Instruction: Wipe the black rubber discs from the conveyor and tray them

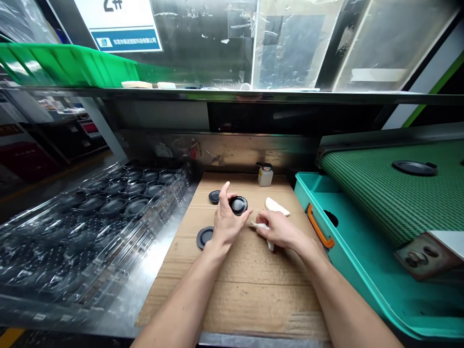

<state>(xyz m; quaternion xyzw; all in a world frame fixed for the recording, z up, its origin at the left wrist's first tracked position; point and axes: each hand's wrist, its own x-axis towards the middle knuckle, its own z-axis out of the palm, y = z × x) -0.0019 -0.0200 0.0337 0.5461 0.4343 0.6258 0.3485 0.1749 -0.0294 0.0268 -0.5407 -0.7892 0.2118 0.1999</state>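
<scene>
My left hand (229, 220) grips a small round black plastic lid (239, 205) by its edge, tilted above the cardboard sheet (250, 290). Close by on the right, my right hand (277, 228) pinches a white cloth (261, 225), whose tail hangs below the fingers. The cloth is apart from the lid. Two more dark round pieces lie on the cardboard left of my left hand: one farther back (214, 196), and one nearer (205, 237) that the hand partly covers. Behind my right hand rests a white half-round pad (276, 207).
A small bottle with a dark top (266, 175) stands at the cardboard's back. Clear trays of black round parts (136, 207) fill the left. To the right are a teal bin (357, 270) with an orange handle and a green conveyor belt (366, 169) carrying a black part (415, 167). A shelf edge (232, 96) crosses above.
</scene>
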